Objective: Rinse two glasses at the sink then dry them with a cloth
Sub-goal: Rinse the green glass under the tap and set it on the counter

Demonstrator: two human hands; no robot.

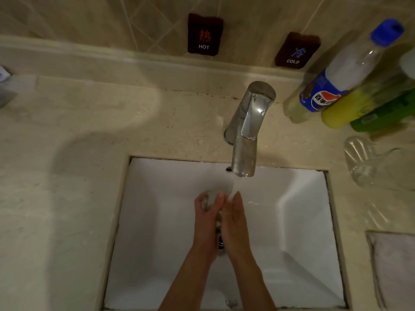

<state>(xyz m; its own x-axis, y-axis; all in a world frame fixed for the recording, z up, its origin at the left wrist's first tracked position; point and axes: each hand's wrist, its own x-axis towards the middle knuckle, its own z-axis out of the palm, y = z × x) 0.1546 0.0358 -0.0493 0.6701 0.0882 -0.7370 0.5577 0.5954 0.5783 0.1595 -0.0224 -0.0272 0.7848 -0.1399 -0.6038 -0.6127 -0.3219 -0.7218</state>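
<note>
Over the white sink (157, 221), my left hand (207, 221) and my right hand (234, 223) are pressed around a clear glass (210, 197), which is mostly hidden between them. Water runs from the chrome tap (247, 131) down onto the glass and my fingertips. A second clear glass (363, 162) lies on its side on the counter to the right of the sink. A pale cloth (395, 265) lies on the counter at the right edge, below that glass.
Several plastic bottles (336, 86) lean against the wall at the back right. Dark HOT (204, 34) and COLD (296, 51) signs hang on the tiled wall. The beige stone counter (67, 176) stretches to the left of the sink.
</note>
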